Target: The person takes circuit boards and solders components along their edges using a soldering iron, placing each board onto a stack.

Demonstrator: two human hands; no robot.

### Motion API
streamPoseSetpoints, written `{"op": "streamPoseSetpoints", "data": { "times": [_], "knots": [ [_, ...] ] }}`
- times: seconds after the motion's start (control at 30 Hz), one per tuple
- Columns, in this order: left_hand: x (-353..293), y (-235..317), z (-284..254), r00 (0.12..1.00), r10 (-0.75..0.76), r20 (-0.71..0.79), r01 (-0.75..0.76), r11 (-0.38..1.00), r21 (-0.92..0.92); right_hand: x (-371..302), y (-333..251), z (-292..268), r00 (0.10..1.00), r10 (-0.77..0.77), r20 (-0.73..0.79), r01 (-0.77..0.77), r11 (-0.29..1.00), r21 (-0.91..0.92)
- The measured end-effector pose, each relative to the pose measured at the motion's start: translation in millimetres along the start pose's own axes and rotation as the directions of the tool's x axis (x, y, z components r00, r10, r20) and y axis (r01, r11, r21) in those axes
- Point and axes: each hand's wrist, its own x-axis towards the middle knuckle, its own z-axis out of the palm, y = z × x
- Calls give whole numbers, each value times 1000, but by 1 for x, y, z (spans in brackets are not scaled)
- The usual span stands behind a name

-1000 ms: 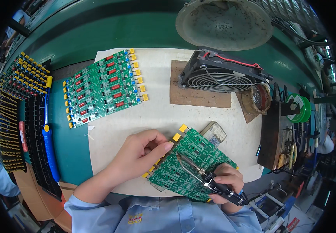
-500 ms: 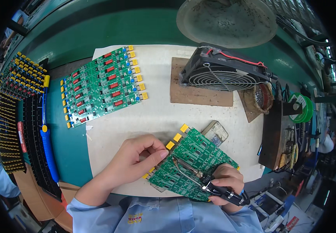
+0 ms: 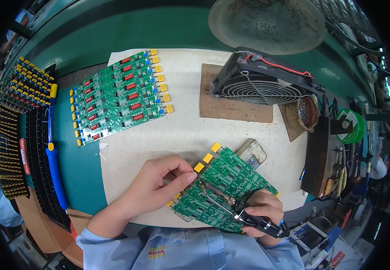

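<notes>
A green circuit board (image 3: pixel 233 173) lies tilted in front of me, with yellow blocks (image 3: pixel 207 158) along its upper left edge. My right hand (image 3: pixel 265 208) is wrapped round the black handle of a soldering iron (image 3: pixel 271 227), which has a thin curved tube beside its shaft. Its tip reaches the board's left edge, close to my fingertips there. My left hand (image 3: pixel 161 184) is closed in a pinch at that edge, between the yellow blocks. What the thumb and finger hold is hidden. A worn, pale block (image 3: pixel 254 153) sticks out from beneath the board.
Another green board panel (image 3: pixel 114 96) with red and yellow parts lies at the far left. A black fan (image 3: pixel 262 83) stands on a brown board (image 3: pixel 210 101). Right of it are a round pot (image 3: pixel 307 113) and a green spool (image 3: pixel 355 126). Racked boards (image 3: pixel 12 135) fill the left side.
The view has shifted slightly. Both hands and the soldering iron keep nearly the same places on the board.
</notes>
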Motion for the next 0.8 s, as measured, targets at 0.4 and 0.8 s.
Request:
{"op": "streamPoseSetpoints", "data": {
  "times": [0.4,0.8],
  "knots": [
    [0,3,0,999,30,26,-30,1000,-3,0,0,0,1000,-14,-13,14,1000,-1],
    [1,1,1,997,78,-1,-78,996,31,-2,0,4,989,0,-151,13,996,88]
  ]
}}
